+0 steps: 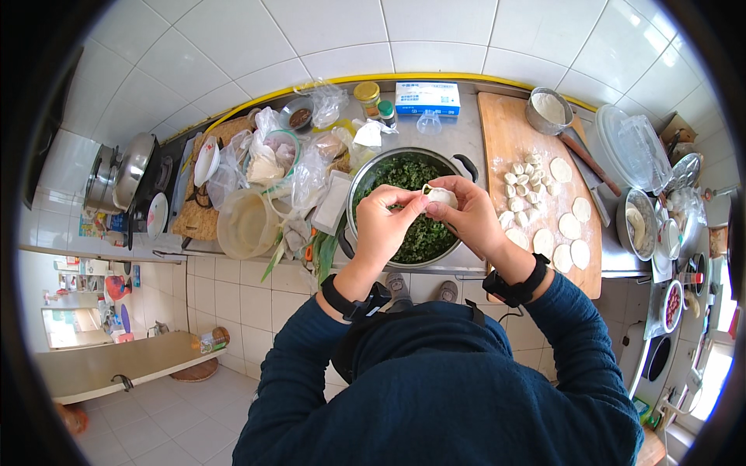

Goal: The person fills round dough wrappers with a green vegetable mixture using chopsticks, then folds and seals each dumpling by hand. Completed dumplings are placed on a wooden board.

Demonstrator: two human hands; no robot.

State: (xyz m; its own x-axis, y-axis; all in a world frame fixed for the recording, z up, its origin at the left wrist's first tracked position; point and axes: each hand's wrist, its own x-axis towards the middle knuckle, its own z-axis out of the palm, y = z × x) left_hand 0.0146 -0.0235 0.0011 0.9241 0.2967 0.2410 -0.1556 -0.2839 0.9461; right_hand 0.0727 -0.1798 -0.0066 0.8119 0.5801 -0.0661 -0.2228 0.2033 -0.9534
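Observation:
Between my two hands is a folded dumpling (442,197) of white dough, held above a large metal pot (354,195). My left hand (389,218) pinches its left end, where a bit of green shows at the edge. My right hand (469,212) grips the right side with thumb and fingers. Chopped green filling (408,172) fills much of the pot below; my hands hide part of it. To the right, a floured wooden board (501,125) bears several small dough pieces (516,204) and several flat round wrappers (543,242).
A metal bowl of flour (548,109), a rolling pin (588,163) and a cleaver (600,204) lie at the board's right. Behind the pot stand a blue-and-white box (428,100) and jars (367,96). Plastic bags, a translucent tub (247,224) and scallion leaves (326,250) crowd the left.

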